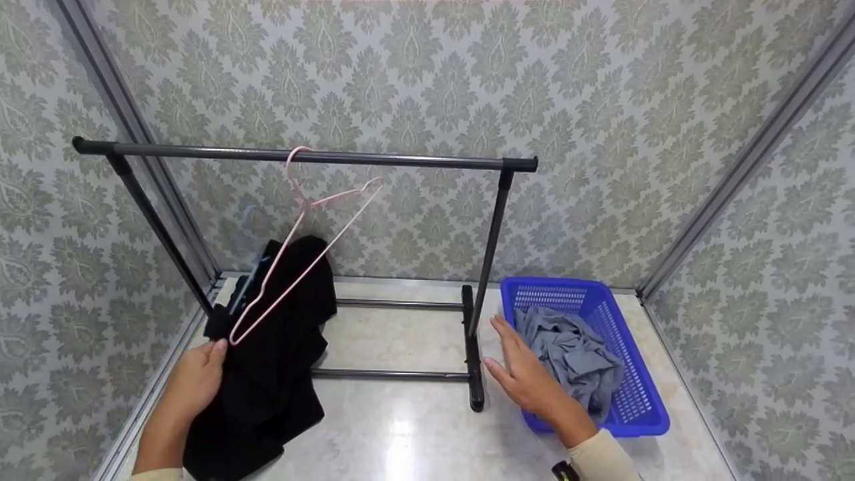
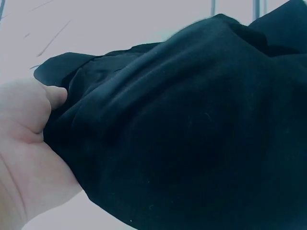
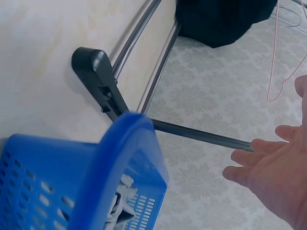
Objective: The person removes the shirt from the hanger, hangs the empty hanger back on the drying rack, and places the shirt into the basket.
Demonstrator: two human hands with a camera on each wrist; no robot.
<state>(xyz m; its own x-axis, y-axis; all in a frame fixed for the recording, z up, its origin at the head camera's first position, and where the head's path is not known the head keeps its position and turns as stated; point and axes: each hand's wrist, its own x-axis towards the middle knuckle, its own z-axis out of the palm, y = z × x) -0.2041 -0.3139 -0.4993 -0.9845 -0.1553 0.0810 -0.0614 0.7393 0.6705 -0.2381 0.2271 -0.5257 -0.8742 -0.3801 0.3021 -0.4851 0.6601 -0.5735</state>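
My left hand [image 1: 194, 379] pinches a black garment [image 1: 264, 381] near its upper left edge, thumb on top. The garment hangs down in folds on the left; its dark cloth fills most of the left wrist view. A light blue hanger [image 1: 246, 288] shows at its upper part. In front of it, a pink hanger [image 1: 332, 248] hooks over the bar of the black clothes rack [image 1: 401, 159], tilted, its lower left corner close to my left thumb. My right hand [image 1: 531, 377] holds nothing, fingers extended, between the rack's right leg and the blue basket [image 1: 658, 417].
Crumpled grey cloth [image 1: 568, 354] lies in the basket, which stands on the floor right of the rack. Two low crossbars [image 1: 394, 375] join the rack's feet. Patterned walls [image 1: 427, 80] enclose the back and both sides, with metal posts [image 1: 741, 160] at the corners.
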